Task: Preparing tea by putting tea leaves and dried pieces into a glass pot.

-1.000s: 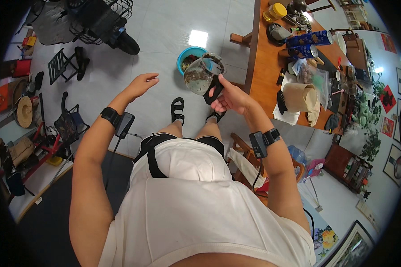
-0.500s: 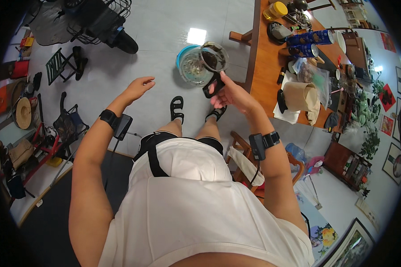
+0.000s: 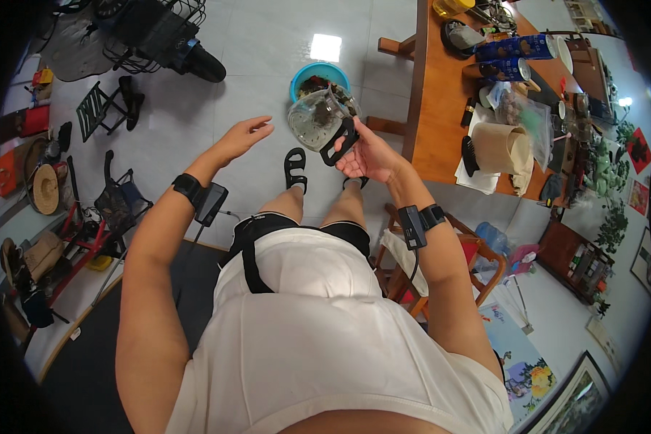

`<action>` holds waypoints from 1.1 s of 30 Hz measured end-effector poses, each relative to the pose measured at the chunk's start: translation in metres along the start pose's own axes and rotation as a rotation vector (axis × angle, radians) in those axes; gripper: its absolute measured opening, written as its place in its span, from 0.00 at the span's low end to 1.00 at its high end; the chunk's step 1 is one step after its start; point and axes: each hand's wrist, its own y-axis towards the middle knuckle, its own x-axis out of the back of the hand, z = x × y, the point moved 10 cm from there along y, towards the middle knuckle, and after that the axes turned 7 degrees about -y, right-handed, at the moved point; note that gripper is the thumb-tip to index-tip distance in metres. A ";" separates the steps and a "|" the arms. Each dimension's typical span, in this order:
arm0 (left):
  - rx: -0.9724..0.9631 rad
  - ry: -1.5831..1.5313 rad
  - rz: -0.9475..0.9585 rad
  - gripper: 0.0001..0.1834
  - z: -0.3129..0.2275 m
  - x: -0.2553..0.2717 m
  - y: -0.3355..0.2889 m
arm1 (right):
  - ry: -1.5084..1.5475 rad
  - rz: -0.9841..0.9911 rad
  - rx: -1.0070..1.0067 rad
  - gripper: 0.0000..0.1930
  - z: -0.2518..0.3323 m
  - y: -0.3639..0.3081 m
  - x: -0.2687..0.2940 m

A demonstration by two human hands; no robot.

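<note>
My right hand (image 3: pixel 369 153) is closed round the black handle of a clear glass pot (image 3: pixel 313 121). The pot is tilted, with dark wet leaves by its rim on the far side and drops or bits on its glass wall. Just beyond and partly behind it, a blue bin (image 3: pixel 295 87) stands on the floor, with dark and reddish scraps inside. To the left of the pot, my left hand (image 3: pixel 244 137) hovers with fingers stretched out, holding nothing and not touching the glass.
At the right is a wooden table (image 3: pixel 434 134) bearing blue cans (image 3: pixel 515 48), a beige paper-like container (image 3: pixel 495 148) and plastic bags. A wooden chair (image 3: pixel 484 264) stands by my right forearm. A scooter (image 3: pixel 173 50) and a folding stool (image 3: pixel 98 108) are at the far left.
The pot has swung left and nearer to me, its tilt changed, uncovering more of the blue bin and its scraps. My left hand has shifted slightly right and away from me.
</note>
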 end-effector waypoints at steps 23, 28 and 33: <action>-0.068 -0.852 0.000 0.59 0.055 -0.053 0.151 | 0.622 0.267 0.064 0.32 -0.014 0.156 0.063; -0.025 -0.733 -0.135 0.64 0.068 -0.047 0.202 | 0.848 0.446 0.133 0.31 -0.013 0.192 0.098; -0.051 -0.355 -0.310 0.66 0.058 -0.038 0.248 | 0.932 0.522 0.267 0.26 -0.024 0.232 0.138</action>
